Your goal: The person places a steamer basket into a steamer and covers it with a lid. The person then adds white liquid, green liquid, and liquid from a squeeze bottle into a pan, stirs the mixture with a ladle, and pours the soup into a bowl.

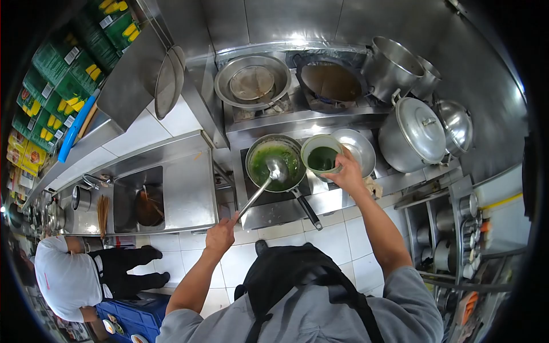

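Note:
My left hand [221, 234] is closed round the handle of a long metal ladle [277, 169], whose bowl is over the green contents of a black-handled pan [287, 138] on the stove. In my right hand [346, 170] is a pale round container [337, 143] with dark green contents, gripped by its rim just right of the pan. Behind that container, partly hidden by it, lies a shallow metal bowl [365, 150]. The pan's black handle points toward me.
Behind the pan stand a wide metal basin [223, 86] and a dark wok [331, 80]. A lidded pot [422, 128] is at the right. Left are a sink [124, 200] and a co-worker [66, 277] beside a blue crate [134, 314]. Shelves [420, 220] stand right.

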{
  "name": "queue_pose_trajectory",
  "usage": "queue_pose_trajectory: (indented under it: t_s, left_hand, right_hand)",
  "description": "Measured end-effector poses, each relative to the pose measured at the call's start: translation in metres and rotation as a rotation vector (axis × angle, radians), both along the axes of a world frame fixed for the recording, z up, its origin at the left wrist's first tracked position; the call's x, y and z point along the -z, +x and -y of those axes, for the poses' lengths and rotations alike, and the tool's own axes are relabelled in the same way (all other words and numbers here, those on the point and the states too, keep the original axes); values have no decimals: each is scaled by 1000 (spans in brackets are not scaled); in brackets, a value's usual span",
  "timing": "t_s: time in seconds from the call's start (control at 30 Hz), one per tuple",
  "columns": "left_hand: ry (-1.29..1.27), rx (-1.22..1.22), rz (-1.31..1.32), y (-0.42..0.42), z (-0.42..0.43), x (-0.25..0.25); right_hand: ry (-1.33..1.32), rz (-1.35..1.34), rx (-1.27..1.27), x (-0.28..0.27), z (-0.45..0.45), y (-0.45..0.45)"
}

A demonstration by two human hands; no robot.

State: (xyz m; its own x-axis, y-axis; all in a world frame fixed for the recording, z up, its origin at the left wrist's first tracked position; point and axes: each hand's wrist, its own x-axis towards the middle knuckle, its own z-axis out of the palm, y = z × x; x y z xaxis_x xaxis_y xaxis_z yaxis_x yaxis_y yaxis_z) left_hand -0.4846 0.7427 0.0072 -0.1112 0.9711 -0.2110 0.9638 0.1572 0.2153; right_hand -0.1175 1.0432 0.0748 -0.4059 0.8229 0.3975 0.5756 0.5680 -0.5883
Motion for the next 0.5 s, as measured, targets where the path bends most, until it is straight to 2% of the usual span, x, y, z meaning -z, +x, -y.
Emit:
queue_pose_trajectory:
  t_s: [0.07, 0.13, 0.17, 0.23, 0.27, 0.3, 0.37, 0.5]
  left_hand:
    - [39, -31, 56, -1, 4, 7]
    - [360, -87, 592, 6, 6, 34]
    - [360, -92, 592, 14, 4, 20]
    - [-214, -666, 1391, 39, -9, -50]
    - [-205, -738, 1547, 50, -14, -74]
    - [-204, -740, 1548, 51, -14, -76]
    - [-258, -757, 1816, 52, -14, -79]
    - [-299, -771, 1909, 56, -17, -96]
  right_hand:
    - [-19, 107, 11, 2, -1, -7]
    - [-52, 158, 9, 1, 0, -13]
    - [-81, 209, 10, 0, 0, -17]
    - [-101, 254, -13, -1, -2, -23]
    - [-122, 299, -30, -1, -3, -26]
    - [-122, 300, -33, 1, -4, -28]
    - [-26, 341, -87, 5, -7, -32]
    - [-66, 427, -95, 8, -12, -39]
